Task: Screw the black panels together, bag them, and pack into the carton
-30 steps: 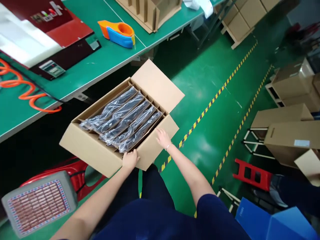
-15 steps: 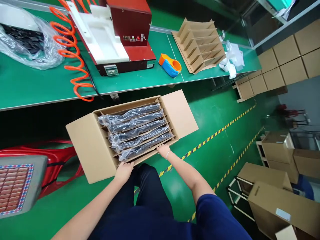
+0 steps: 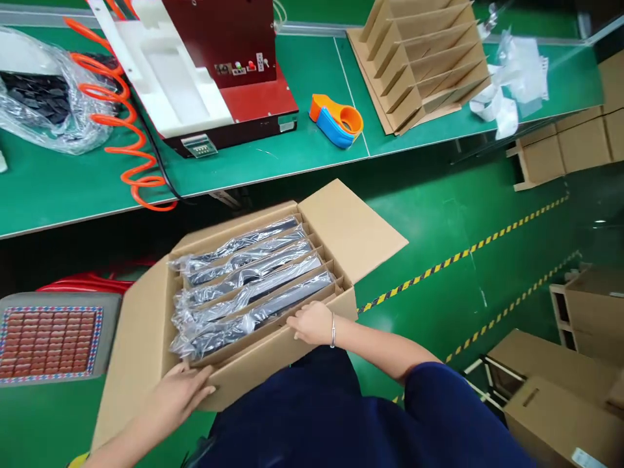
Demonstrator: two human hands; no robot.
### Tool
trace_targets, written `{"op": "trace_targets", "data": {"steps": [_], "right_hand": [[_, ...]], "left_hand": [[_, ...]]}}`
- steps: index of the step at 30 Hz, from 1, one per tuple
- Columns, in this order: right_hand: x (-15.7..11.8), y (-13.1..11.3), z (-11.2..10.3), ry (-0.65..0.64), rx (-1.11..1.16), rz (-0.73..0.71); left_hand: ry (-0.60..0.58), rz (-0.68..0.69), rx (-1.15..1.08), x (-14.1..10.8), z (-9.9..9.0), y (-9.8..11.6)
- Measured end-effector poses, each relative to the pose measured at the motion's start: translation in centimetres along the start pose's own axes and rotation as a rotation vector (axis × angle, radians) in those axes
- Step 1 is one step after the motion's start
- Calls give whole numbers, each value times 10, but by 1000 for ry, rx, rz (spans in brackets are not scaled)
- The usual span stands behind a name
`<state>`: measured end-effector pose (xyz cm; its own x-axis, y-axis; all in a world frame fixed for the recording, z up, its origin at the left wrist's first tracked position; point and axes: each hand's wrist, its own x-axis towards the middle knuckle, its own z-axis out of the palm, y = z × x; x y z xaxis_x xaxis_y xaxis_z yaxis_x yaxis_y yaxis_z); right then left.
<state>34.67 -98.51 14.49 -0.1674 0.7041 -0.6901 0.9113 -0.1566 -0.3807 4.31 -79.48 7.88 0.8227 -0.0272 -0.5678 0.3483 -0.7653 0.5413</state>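
Note:
An open cardboard box (image 3: pixel 273 361) is right in front of my body, slightly tilted. Inside, cardboard dividers (image 3: pixel 325 252) separate several dark flat items in clear plastic bags (image 3: pixel 258 272). My left hand (image 3: pixel 182 390) grips the near left corner of the box, its thumb over the rim and fingers along the outer wall. With closed fingers my right hand (image 3: pixel 314 323) holds the near rim towards the right corner. One flap (image 3: pixel 353 224) sticks out to the right, and another flap (image 3: pixel 127 344) spreads to the left.
Beyond the box runs a green workbench (image 3: pixel 273 156) with a red machine (image 3: pixel 258 91), orange coiled hose (image 3: pixel 141 146), tape dispenser (image 3: pixel 336 121) and a cardboard divider set (image 3: pixel 424 58). A padded stool seat (image 3: pixel 110 331) stands at left. Large cartons (image 3: pixel 560 416) stand at right.
The box has come up closer to my body and tilted, both hands moving with it. My left hand now sits further left and lower in view. The view has shifted towards the bench.

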Motion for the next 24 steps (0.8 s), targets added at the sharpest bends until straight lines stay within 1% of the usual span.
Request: {"op": "trace_targets", "data": {"steps": [2,4,6,8,10,11,13,15,17,19,21,22,24], "right_hand": [[-2,8,-8,-33,-2,-68],[-1,14,-11,-55,5,-126],[1,16,-12,-82,9,-165],[1,17,-15,-128,11,-176],[1,20,-24,-169,51,-168],[1,22,-33,-169,97,-153],[7,30,-56,-100,210,-97],[22,43,-82,33,278,-12],[48,60,-103,131,244,75],[79,81,-113,134,141,157],[108,105,-112,67,40,235],[119,117,-108,34,11,264],[132,139,-98,-8,-11,299]], "left_hand": [[-57,-93,-26,-5,0,19],[-74,-184,-91,-7,-11,31],[-31,-260,-199,0,-33,35],[47,-303,-305,20,-62,31],[179,-337,-300,58,-90,20],[216,-318,-274,83,-103,13],[280,-277,-272,141,-121,2],[300,-198,-255,201,-131,-6],[298,-162,-271,254,-132,-9],[279,-136,-282,294,-127,-10],[260,-130,-289,320,-120,-12],[248,-131,-291,328,-117,-14],[215,-145,-296,339,-111,-19]]}}
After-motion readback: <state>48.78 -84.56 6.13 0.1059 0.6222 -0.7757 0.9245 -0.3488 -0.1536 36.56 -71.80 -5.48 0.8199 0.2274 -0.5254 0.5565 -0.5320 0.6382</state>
